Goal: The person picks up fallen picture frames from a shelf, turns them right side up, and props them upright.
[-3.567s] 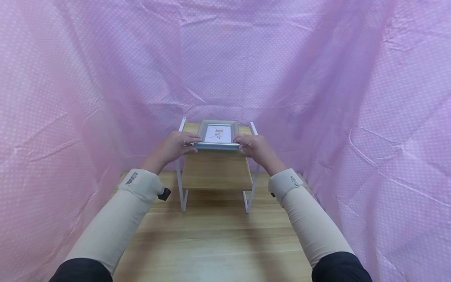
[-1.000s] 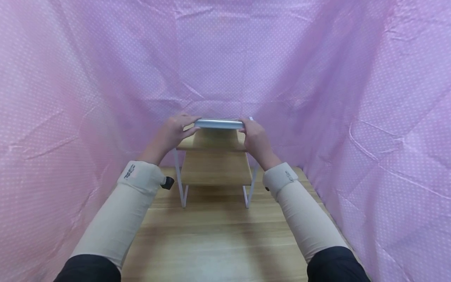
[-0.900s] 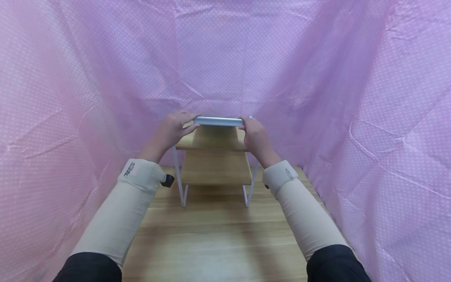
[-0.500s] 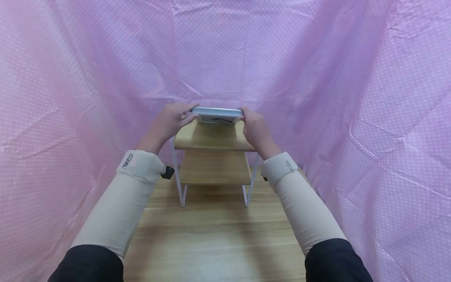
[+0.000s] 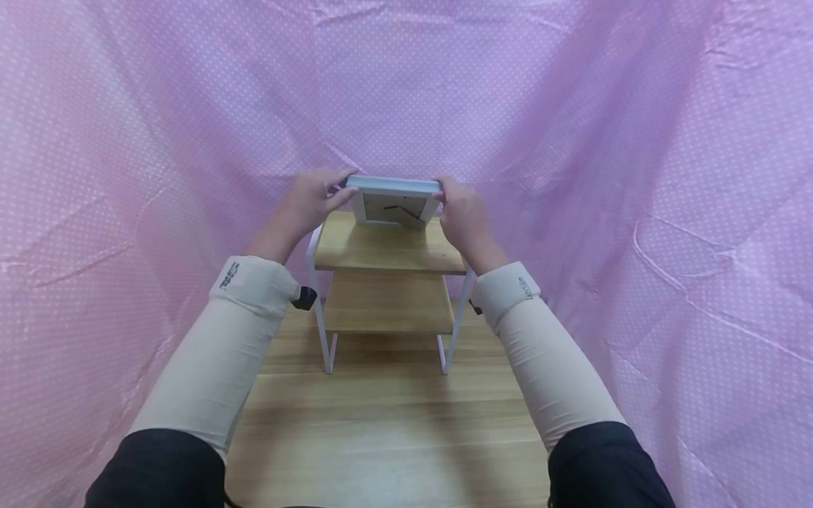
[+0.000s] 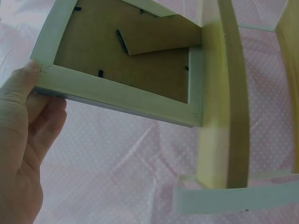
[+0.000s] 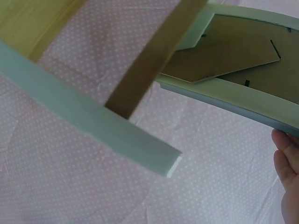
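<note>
A pale picture frame stands upright with a slight tilt on the top board of a small two-tier shelf, its back facing me. My left hand pinches its upper left corner between thumb and fingers. At the opposite upper corner, my right hand holds the frame. In the left wrist view, the brown backing board carries a cardboard easel leg, and the frame's bottom edge meets the shelf board. Only part of the right hand shows in its wrist view, fingers at the frame's edge. The picture side is hidden.
The shelf has white metal legs, wooden boards and a lower tier. It stands on a wood-grain floor. Pink dotted cloth hangs behind and along both sides.
From lying nearly flat with its picture showing, the frame has been tipped up and moved back, so its back now faces me. Both hands have risen with it, still holding its sides.
</note>
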Demonstrator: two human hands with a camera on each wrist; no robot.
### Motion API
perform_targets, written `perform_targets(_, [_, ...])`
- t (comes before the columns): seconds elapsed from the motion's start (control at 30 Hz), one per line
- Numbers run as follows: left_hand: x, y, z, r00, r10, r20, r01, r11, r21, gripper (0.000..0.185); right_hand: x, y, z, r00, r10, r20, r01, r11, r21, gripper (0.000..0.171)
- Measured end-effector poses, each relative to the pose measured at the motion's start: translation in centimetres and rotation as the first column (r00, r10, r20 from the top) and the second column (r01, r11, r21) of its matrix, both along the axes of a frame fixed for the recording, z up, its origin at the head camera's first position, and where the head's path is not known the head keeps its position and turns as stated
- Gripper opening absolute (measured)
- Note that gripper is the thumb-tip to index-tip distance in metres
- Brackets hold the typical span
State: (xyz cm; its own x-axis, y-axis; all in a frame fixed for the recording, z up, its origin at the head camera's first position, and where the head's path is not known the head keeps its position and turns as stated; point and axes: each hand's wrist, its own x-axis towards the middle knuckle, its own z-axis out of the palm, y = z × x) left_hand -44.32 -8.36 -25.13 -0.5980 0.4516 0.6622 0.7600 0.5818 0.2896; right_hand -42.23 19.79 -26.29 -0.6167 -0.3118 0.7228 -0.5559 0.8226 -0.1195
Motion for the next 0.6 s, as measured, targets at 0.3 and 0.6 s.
perform_targets(0.3, [0.3,0.5,1.1,0.992,0.104,0.074,-0.104,0.995,0.003,0.043,-0.3,-0.2,1.6,0.996,-0.019,0.086,0.023,0.999,-0.048,0.028])
perform_targets(0.6, [0.1,1.2,1.6,0.981,0.18,0.068,-0.181,0.983,0.019,0.046,-1.0,-0.2,3.6,0.955,-0.059,0.29,0.075,0.996,-0.044,0.031])
